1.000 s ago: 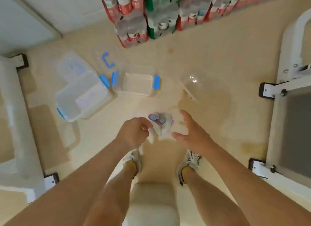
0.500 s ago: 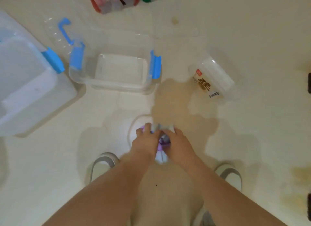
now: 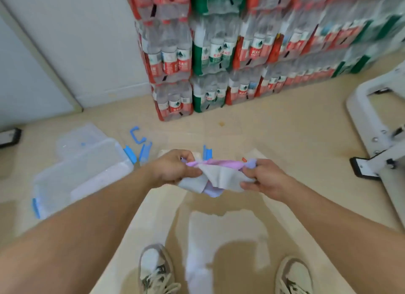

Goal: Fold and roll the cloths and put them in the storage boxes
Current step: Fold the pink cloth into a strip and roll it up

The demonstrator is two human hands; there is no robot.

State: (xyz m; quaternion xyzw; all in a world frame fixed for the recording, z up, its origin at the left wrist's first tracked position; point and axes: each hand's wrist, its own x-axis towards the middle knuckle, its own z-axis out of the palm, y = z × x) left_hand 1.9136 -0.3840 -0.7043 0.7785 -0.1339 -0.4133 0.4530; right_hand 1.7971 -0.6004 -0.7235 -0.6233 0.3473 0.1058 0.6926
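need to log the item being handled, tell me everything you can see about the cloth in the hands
The cloth is small, soft and thin-looking, grey on one face and lilac on the other. It is crumpled, not yet folded flat or rolled. It is held in the air above the floor, stretched between the left hand and the right hand, each pinching one end, with its middle sagging down. Nothing else touches it.

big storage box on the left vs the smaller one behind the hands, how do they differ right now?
The large storage box is in nearly full view on the floor; the small storage box is mostly hidden behind the left hand and the cloth. The large storage box looks frosted and clearly bigger; of the small storage box only the rim and blue latches show. Both are translucent plastic with blue latches, lids off.
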